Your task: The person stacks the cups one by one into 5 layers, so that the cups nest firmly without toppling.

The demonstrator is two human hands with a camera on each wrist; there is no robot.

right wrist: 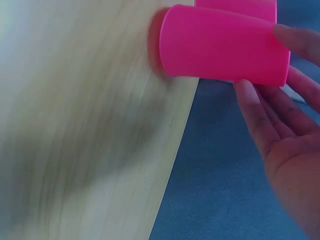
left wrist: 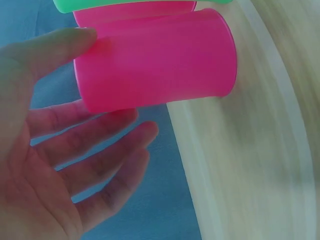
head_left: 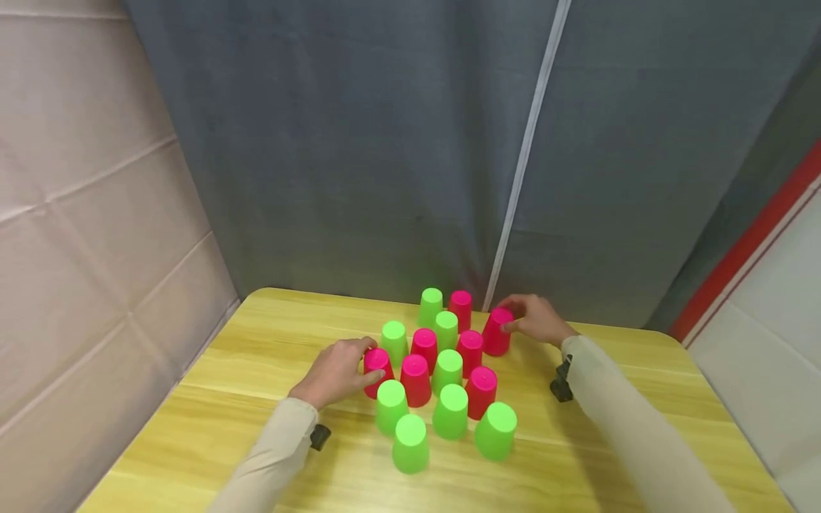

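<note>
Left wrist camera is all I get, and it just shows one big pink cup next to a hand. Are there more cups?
Observer: Yes, a whole cluster of pink and green cups stands upside down on a yellow wooden table.
Operator: Which one is that hand on?
Observer: The left hand holds the pink cup at the cluster's left edge.
Operator: And the other hand?
Observer: The right hand grips the far-right pink cup.

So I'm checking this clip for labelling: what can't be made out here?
- Head view: left hand covers part of its pink cup; the grip is unclear.
- Left wrist view: green cup cut off by the top edge.
- Right wrist view: table blurred by motion; right hand cut off at the right edge.
</note>
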